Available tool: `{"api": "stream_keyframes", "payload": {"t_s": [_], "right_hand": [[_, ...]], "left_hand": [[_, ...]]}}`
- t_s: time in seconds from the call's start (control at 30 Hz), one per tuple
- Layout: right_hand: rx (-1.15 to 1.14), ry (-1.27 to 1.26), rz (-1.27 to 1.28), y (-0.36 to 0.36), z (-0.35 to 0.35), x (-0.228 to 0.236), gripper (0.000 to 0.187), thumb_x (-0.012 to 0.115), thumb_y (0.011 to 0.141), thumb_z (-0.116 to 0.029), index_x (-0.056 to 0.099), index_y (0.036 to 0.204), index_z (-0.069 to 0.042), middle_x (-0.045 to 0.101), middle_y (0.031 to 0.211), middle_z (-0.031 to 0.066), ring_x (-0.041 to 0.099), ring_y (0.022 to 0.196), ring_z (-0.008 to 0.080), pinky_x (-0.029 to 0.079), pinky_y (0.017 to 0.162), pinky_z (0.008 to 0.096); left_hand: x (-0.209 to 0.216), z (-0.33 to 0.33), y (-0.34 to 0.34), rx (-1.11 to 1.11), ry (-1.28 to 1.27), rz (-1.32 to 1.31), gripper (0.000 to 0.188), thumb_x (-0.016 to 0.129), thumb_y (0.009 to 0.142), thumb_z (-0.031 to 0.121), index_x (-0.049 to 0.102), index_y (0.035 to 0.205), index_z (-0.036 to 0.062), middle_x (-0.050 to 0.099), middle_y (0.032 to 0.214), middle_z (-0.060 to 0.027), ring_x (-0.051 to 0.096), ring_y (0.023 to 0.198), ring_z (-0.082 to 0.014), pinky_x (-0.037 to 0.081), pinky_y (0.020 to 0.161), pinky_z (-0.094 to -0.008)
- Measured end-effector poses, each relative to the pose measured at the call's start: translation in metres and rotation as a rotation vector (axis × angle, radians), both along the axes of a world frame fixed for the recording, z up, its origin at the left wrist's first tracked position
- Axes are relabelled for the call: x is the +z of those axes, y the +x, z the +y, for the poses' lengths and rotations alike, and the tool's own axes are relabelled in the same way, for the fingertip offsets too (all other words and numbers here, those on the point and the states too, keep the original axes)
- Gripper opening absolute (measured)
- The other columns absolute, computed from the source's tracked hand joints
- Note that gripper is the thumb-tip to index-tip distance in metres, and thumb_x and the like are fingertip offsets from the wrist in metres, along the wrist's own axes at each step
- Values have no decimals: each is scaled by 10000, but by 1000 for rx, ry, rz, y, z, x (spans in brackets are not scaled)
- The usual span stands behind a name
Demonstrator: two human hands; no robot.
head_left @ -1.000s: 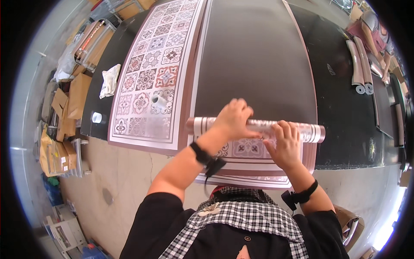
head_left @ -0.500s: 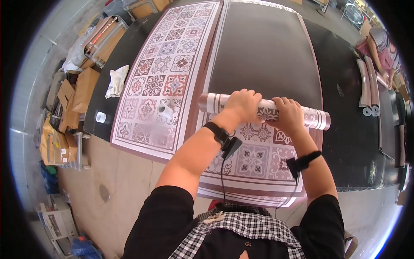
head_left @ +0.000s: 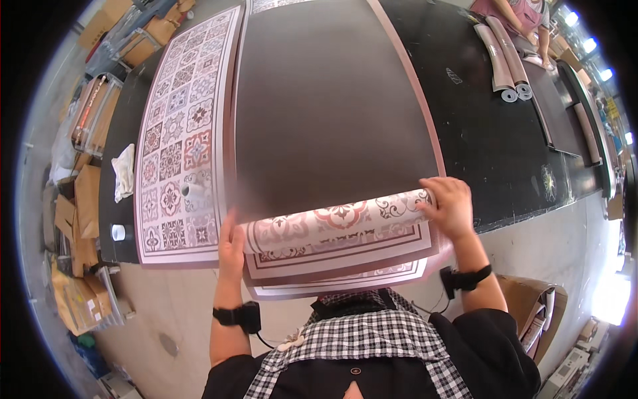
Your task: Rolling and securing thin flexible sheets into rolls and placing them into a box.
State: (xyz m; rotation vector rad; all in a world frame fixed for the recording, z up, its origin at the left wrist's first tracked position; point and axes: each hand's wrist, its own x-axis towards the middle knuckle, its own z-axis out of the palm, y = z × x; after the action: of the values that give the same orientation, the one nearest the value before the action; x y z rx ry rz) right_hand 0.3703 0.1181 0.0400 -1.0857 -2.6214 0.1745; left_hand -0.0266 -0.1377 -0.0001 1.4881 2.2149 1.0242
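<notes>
A patterned mat overlies a black table near cartons.

Wearer's hands: two. Roll between: one. Short white tubes: two. White cloth: one.

White cloth, brown cardboard boxes
</notes>
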Motion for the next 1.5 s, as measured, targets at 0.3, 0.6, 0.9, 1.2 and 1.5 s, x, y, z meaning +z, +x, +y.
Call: {"api": "stream_keyframes", "payload": {"t_s": [0.3,0.6,0.9,1.2,1.5], "right_hand": [[-205,-1006,1038,32,9,-51,458,698,931,-99,531,1352,-29,518,1452,99,516,1273,174,400,1104,301],[-589,-293,239,-15,92,-39,320,715,877,-374,720,1061,-112,669,1139,160,611,1083,359,478,959,448],[107,281,165,-123,22,-30,797,909,611,-315,568,1307,-127,572,1306,99,494,1290,317,354,1116,472],[154,57,-121,-152,80,4,654,909,552,-356,639,1104,-132,671,1005,76,643,986,292,495,884,429],[319,-249,-105,-61,-102,18,678,880,499,-397,659,1070,-104,625,998,94,610,971,290,496,840,411]], "left_hand": [[-16,19,-7,89,249,-891,571,604,981,133,401,1500,9,421,1540,-158,442,1379,-221,399,1096,-333],[40,113,93,-298,241,694,587,865,676,422,655,1118,97,662,1091,-123,652,993,-287,513,884,-421],[46,224,27,-257,142,609,762,878,565,551,675,1130,82,667,1036,-109,621,1056,-309,493,924,-430],[36,229,45,-293,-44,613,623,892,552,310,625,1088,136,669,922,-96,660,897,-311,528,784,-435],[67,24,125,-433,-11,493,780,873,574,322,596,1271,108,602,1202,-131,584,1106,-314,444,965,-494]]}}
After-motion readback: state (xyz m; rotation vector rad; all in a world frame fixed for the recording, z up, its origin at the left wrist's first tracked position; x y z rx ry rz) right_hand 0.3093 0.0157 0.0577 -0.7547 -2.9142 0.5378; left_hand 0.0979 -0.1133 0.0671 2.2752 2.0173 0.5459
